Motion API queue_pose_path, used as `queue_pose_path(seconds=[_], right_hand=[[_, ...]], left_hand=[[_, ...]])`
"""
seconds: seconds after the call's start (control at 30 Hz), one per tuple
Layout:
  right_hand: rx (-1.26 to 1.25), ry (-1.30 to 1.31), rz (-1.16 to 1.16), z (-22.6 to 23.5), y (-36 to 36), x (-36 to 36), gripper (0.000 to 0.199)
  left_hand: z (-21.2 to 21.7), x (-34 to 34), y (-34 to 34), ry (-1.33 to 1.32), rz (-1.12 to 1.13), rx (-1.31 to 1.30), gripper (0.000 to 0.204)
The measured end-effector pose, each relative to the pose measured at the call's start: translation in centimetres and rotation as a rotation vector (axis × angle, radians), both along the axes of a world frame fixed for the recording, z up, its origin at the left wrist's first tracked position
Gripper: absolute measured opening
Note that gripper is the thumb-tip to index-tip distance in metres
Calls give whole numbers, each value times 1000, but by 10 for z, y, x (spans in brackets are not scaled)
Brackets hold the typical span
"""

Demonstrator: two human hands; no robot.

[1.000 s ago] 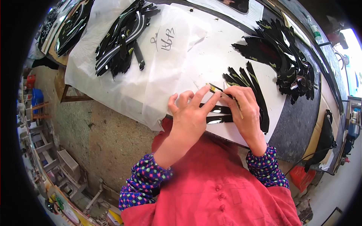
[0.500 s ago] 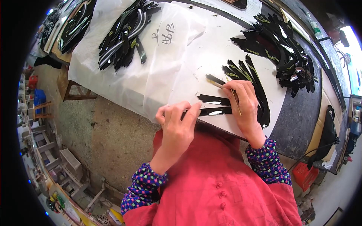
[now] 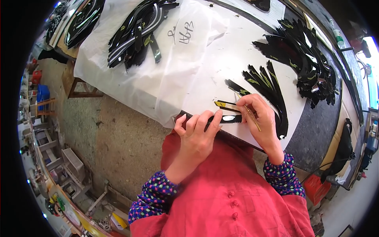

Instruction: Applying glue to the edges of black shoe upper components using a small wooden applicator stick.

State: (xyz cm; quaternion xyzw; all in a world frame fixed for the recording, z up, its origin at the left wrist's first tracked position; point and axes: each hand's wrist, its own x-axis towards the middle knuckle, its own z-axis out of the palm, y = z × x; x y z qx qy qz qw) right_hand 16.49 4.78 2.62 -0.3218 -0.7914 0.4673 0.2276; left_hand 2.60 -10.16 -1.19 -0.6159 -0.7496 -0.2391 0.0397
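A translucent white sheet (image 3: 130, 93) with dark handwriting drapes over the bench (image 3: 306, 148), with a brown wooden frame (image 3: 68, 79) below its left end. Farther left are a blue container (image 3: 42, 93), a smaller red container (image 3: 36, 77) and a grey open box (image 3: 74, 164). Rightward, a green-labelled clear bottle (image 3: 338, 38) and a red plastic crate (image 3: 316, 190) show.
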Motion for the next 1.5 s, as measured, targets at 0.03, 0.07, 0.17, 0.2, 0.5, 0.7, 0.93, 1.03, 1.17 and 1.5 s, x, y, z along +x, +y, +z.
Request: queue_pose_path(seconds=[0.03,0.07,0.17,0.2,0.5,0.7,0.93,1.03,1.17,1.5], right_hand=[[13,-3,-14,-1,0,-1,14],[12,-4,-13,-1,-1,-1,14],[22,4,3,-1,-1,-2,15],[25,1,-1,-1,-1,-2,15],[33,-16,-13,-2,-2,-4,16],[41,-38,-25,2,-4,-4,16],[121,-80,-113,4,-5,12,14],[106,-42,-162,-3,-9,14,13],[139,-37,-176,-4,-9,12,13],[186,-40,-155,-1,-9,10,17]], left_hand=[[-1,0,0,11,-1,0,41],[-2,1,0,11,1,-2,41],[-3,2,0,54,0,21,40],[-3,3,0,55,6,6,39],[-3,3,2,138,12,-29,37],[-2,3,3,132,18,-29,35],[5,5,6,114,27,-46,34],[3,6,6,99,34,-50,36],[6,6,7,82,25,-74,42],[16,12,12,141,42,-176,62]])
